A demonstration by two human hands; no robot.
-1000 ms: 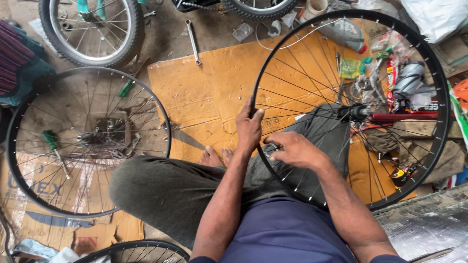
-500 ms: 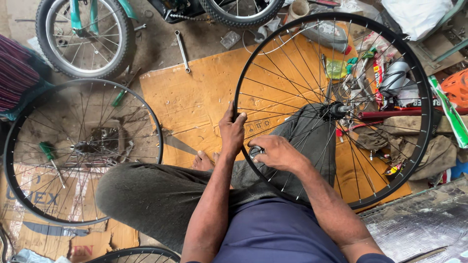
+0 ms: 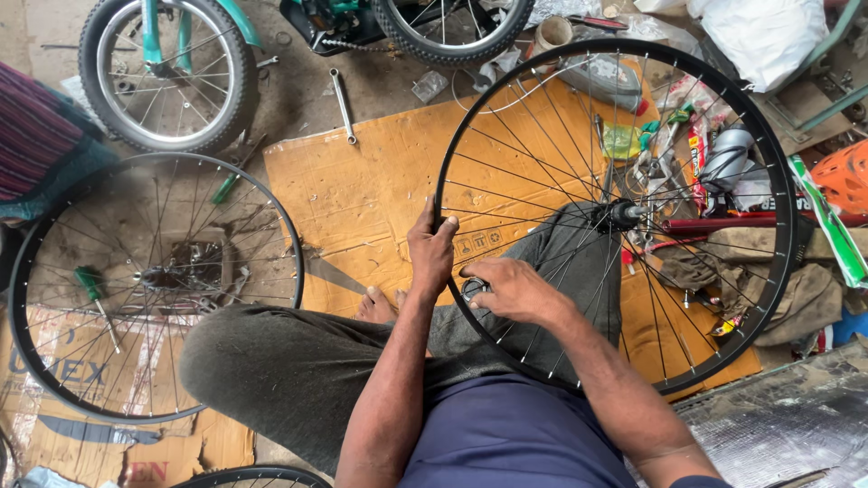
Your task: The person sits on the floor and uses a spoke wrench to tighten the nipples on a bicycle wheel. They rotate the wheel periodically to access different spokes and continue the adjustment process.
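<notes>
Wheel [image 3: 579,117] rests on the person's lap, over cardboard [image 3: 362,199]. Left hand [image 3: 431,253] clasps its rim. Right hand [image 3: 511,289] curled around a small tool at the rim.

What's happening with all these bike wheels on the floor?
A person sits on the ground with a bare spoked wheel resting over their knee. Their left hand grips its rim, while the right hand presses a small tool against it. A second wheel lies flat on cardboard nearby.
</notes>
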